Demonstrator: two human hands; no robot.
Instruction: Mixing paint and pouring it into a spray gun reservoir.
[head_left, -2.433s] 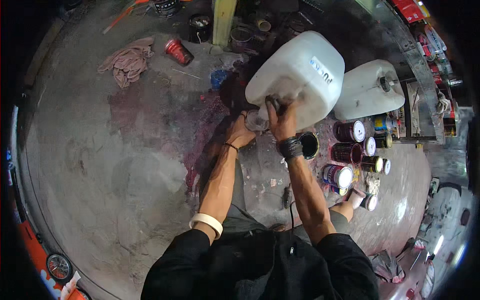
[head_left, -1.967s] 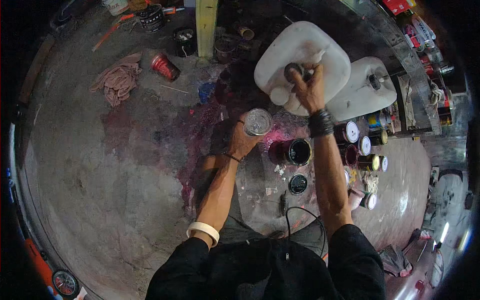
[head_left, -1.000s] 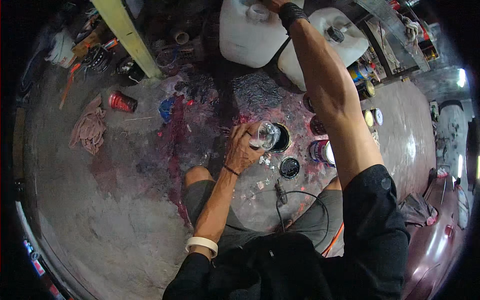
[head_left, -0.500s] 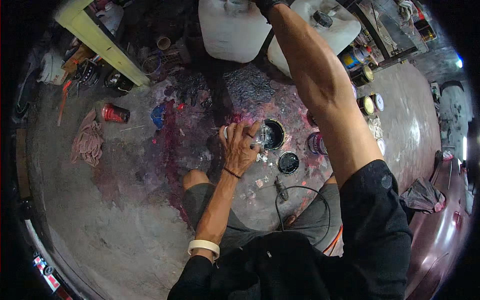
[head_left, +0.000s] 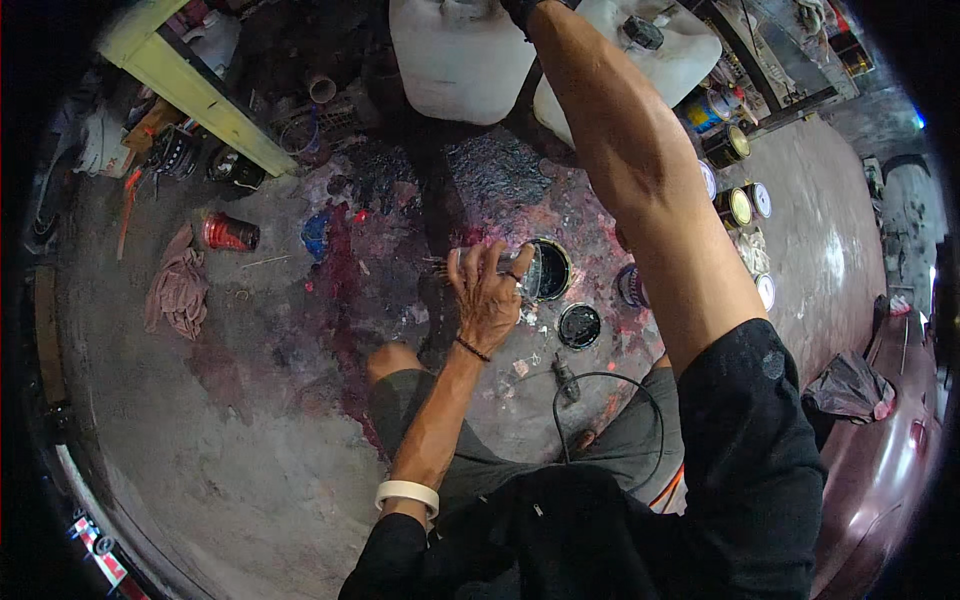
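Note:
My left hand (head_left: pixel 490 290) grips a clear plastic cup (head_left: pixel 530 270) beside and partly over an open can of dark paint (head_left: pixel 550 282). A round dark-coated lid (head_left: pixel 578 326) lies just below that can. My right arm (head_left: pixel 650 180) stretches to the top edge, where a black wristband shows beside a white jug (head_left: pixel 450 60); that hand's fingers are out of sight. A second white jug (head_left: pixel 680 60) stands to the right, partly behind the arm. A black tool with a cable (head_left: pixel 565 380) lies between my knees.
Paint cans (head_left: pixel 735 205) are grouped beneath a metal frame on the right. A pink rag (head_left: pixel 175 290) and red cup (head_left: pixel 230 230) lie left. A yellow post (head_left: pixel 200 100) rises upper left; a maroon curved panel (head_left: pixel 885 470) sits lower right.
The jug I was holding tilted is now back at the top, with my right arm reaching there. My left hand has brought the cup down to the open can.

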